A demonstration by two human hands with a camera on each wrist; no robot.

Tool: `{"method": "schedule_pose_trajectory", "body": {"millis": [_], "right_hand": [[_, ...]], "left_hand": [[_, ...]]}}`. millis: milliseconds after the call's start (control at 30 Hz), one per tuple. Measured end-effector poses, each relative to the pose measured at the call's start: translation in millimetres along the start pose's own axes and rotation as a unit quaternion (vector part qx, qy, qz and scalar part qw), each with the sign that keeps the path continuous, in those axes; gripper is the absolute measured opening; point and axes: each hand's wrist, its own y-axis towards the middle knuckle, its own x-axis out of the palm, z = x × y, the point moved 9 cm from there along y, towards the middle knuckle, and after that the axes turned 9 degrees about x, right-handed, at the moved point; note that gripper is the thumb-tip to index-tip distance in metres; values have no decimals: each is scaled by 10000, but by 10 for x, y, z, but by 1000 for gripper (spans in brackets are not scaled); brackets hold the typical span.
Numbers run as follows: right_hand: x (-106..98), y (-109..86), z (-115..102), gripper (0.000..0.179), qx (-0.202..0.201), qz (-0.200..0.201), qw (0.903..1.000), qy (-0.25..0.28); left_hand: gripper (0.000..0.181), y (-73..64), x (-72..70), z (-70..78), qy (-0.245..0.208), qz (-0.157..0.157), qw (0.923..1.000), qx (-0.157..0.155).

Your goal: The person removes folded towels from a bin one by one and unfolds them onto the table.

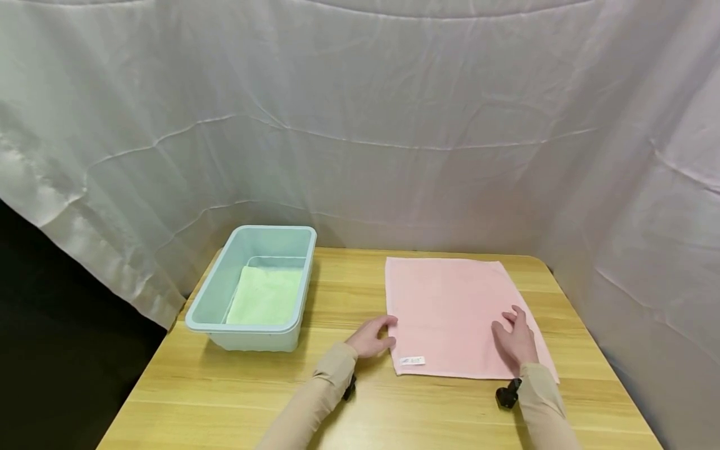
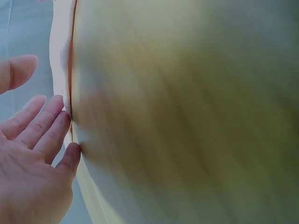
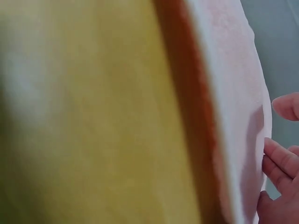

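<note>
A pink towel [image 1: 450, 306] lies spread flat on the wooden table, a small white label [image 1: 412, 360] at its near left corner. My left hand [image 1: 369, 337] is at the towel's left edge, fingertips right at the hem. In the left wrist view, that hand [image 2: 35, 158] has its fingers extended and its thumb held apart. Over the right part of the towel is my right hand [image 1: 517, 340], its fingers loosely bent and pointing away from me. The right wrist view shows this hand [image 3: 284, 179] with fingertips at the pink cloth and the thumb apart.
A pale blue plastic bin [image 1: 304, 300] stands at the table's left side, with a light green folded cloth [image 1: 264, 297] on its bottom. Grey-white curtains [image 1: 394, 125] hang behind and along the sides of the wooden table [image 1: 236, 400].
</note>
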Motion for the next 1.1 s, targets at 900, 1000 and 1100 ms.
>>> {"method": "schedule_pose_trajectory", "body": {"millis": [900, 1000, 1100], "right_hand": [[-234, -83, 55, 75, -12, 690, 9970, -343], [-222, -96, 78, 80, 95, 535, 9975, -443], [-228, -78, 140, 84, 278, 398, 9980, -393]], "left_hand": [[47, 163, 184, 280, 366, -84, 9991, 201], [49, 172, 228, 300, 467, -248, 9985, 128], [50, 201, 288, 300, 537, -370, 9978, 69]]}}
